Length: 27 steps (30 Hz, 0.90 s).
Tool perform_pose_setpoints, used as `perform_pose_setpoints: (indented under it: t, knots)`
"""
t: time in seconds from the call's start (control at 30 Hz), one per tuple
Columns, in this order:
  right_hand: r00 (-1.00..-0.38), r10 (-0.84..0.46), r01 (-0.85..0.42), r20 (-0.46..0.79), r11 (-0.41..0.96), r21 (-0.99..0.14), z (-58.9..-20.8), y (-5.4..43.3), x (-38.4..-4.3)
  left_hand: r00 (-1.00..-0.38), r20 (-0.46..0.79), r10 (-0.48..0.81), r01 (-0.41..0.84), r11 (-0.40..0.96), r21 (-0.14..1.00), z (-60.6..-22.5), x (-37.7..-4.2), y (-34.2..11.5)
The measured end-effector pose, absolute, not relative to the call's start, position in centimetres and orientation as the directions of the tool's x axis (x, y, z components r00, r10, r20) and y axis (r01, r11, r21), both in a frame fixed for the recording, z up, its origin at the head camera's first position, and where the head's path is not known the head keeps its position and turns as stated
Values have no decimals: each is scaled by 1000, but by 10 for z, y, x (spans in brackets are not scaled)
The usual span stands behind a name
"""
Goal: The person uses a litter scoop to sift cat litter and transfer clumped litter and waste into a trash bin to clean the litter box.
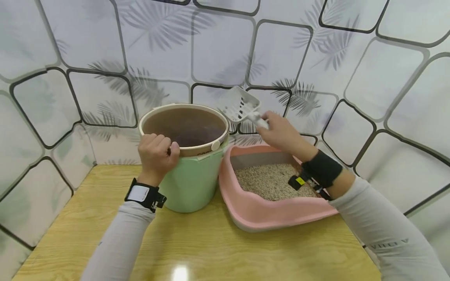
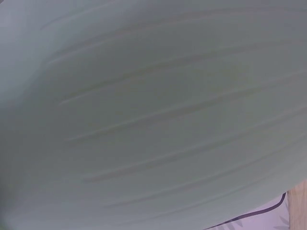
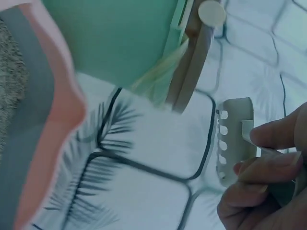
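My left hand (image 1: 156, 154) grips the front left rim of a green trash bin (image 1: 193, 183), its fingers curled over. The bin has a brown ring with a cream edge (image 1: 215, 146) around its mouth, and its inside looks dark. In the left wrist view the bin's ridged wall (image 2: 168, 124) fills nearly everything. My right hand (image 1: 281, 134) holds a white slotted litter scoop (image 1: 233, 105) by its handle, raised to the right of the bin's mouth. The right wrist view shows thumb and fingers around the handle, and the scoop head (image 3: 237, 139) seen from the side.
Right of the bin stands a pink litter box (image 1: 253, 207) with greyish litter granules (image 1: 270, 181) inside, under my right forearm. Both containers are on a wood-grain tabletop (image 1: 211, 253). Patterned fabric walls (image 1: 225, 47) close off the back and sides. Thin pale liner (image 3: 160, 79) shows below the bin's ring.
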State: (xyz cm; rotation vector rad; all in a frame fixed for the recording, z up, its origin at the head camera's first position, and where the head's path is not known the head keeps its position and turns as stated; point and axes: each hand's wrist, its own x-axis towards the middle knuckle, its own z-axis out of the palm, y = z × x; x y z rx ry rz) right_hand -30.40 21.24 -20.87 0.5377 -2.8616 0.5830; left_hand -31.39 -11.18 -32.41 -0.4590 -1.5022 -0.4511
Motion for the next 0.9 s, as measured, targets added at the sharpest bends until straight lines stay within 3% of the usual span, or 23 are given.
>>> perform_pose_setpoints:
  t: [0.13, 0.23, 0.33, 0.43, 0.53, 0.67, 0.8, 0.9]
  knots:
    - [-770, -509, -518, 384, 851, 89, -213, 167, -315, 18, 1000, -2, 548, 837, -8, -326, -313, -110]
    - [-631, -628, -493, 456, 778, 389, -220, 149, -319, 13, 1000, 7, 543, 840, -13, -326, -313, -108]
    - [-513, -694, -450, 505, 719, 530, -225, 141, -321, 6, 1000, 13, 542, 840, -15, -325, -312, -108]
    - [-470, -697, -440, 542, 717, 540, -222, 143, -323, 4, 1000, 14, 541, 841, -14, -324, -313, -111]
    - [-520, -637, -445, 569, 771, 456, -212, 165, -324, 1, 1000, 12, 533, 846, -10, -324, -314, -115]
    - [-709, -470, -406, 526, 882, 241, -207, 228, -325, -1, 1000, 7, 528, 849, -6, -324, -316, -113]
    - [-929, -301, -293, 217, 954, 71, -234, 302, -323, 4, 1000, 3, 530, 848, -5, -325, -317, -114]
    - [-964, -257, -259, -68, 966, 20, -269, 348, -320, 3, 1000, -11, 537, 844, 8, -326, -318, -113]
